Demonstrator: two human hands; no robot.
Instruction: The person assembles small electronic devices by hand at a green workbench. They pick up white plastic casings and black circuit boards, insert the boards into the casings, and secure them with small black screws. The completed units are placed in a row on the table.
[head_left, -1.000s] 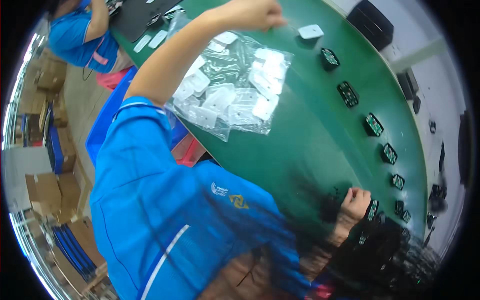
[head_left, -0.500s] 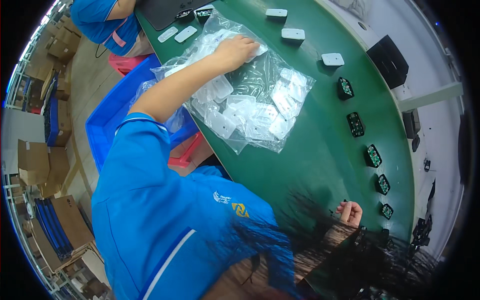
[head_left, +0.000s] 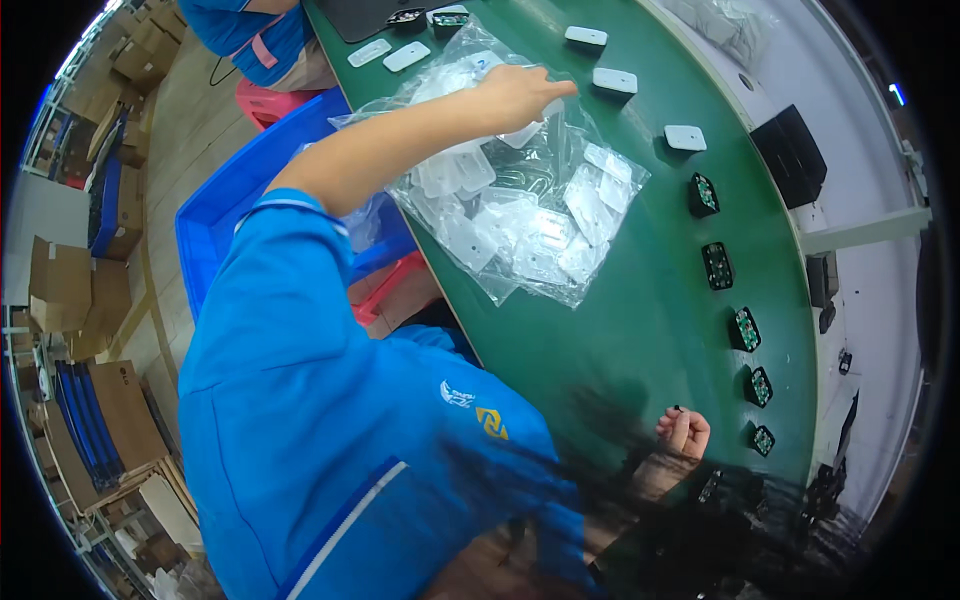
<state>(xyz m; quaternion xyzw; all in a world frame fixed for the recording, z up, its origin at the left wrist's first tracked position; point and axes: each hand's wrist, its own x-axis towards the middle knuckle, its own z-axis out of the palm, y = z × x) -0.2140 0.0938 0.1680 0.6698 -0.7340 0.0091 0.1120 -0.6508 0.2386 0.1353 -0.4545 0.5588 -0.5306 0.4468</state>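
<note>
My left hand (head_left: 522, 98) is over an opened clear plastic bag (head_left: 520, 180) full of flat white plastic covers (head_left: 540, 235). Its fingers curl downward, with one fingertip pointing right. White covers show just beneath it, and what it grips is hidden. Low on the right, my right hand (head_left: 684, 434) is closed, with a small black piece (head_left: 677, 408) pinched at the fingertips. Dark hair strands blur the forearm behind it. A row of black housings with green circuit boards (head_left: 717, 266) curves along the table's right side. Farther up, several housings carry white covers (head_left: 685, 138).
The green table (head_left: 620, 350) has a dark mat (head_left: 350, 15) at the far left, near two loose white covers (head_left: 406, 56). A blue bin (head_left: 225, 200) and pink stool (head_left: 265, 103) stand by the left edge. Another person in blue (head_left: 235, 35) sits there. A black box (head_left: 790, 155) stands right.
My left hand has shifted right and slightly away across the bag. My right hand stays low on the right, still pinching the black piece. The whole view has shifted a little.
</note>
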